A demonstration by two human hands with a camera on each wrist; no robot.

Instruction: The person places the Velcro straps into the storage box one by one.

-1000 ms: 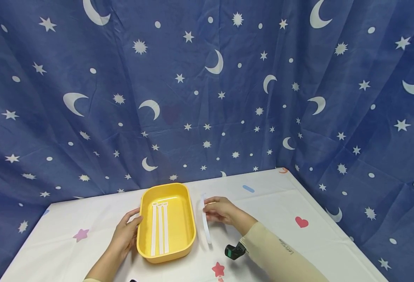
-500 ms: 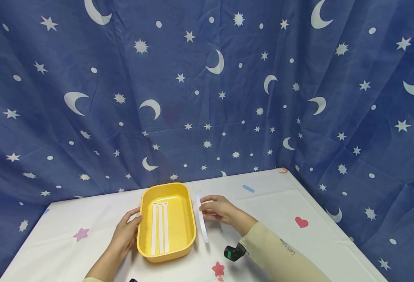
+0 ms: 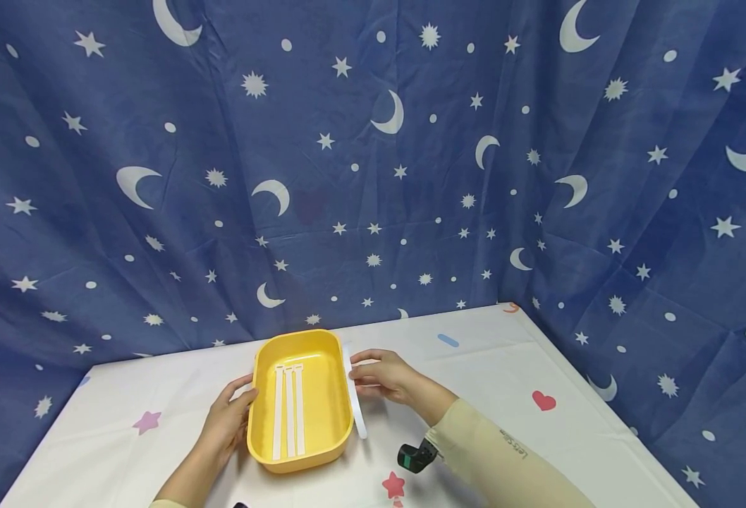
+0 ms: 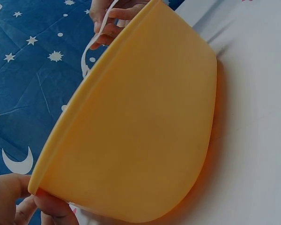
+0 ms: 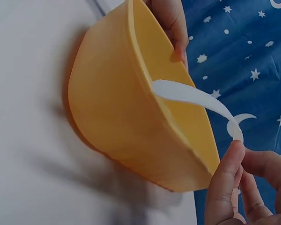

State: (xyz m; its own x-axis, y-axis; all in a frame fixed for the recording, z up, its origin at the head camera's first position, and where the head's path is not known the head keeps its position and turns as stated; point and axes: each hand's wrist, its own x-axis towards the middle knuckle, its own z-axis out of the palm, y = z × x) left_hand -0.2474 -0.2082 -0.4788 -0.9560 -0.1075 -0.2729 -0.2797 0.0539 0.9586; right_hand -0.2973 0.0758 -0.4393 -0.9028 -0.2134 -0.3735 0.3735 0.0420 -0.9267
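Observation:
A yellow plastic tub [image 3: 327,406] with rounded corners stands on the table. My left hand [image 3: 223,423] grips its left rim, thumb on top and fingers against the outer wall. Inside the tub, 3 white cable straps [image 3: 290,416] with slotted ends lie side by side, lengthwise. My right hand [image 3: 382,377] pinches another white strap [image 5: 196,97] between thumb and fingertips at the tub's right side. In the right wrist view this strap bends in an arc, its rounded free end right at the tub's rim [image 5: 147,75].
A white cloth [image 3: 474,374] printed with a heart and stars covers the table. Behind and to the right hangs a blue curtain [image 3: 373,176] with moons and stars. A black wrist camera [image 3: 416,457] sits below my right sleeve.
My right hand has moved left with the strap, from a gap beside the tub to its right rim. The left hand and the tub have stayed in place.

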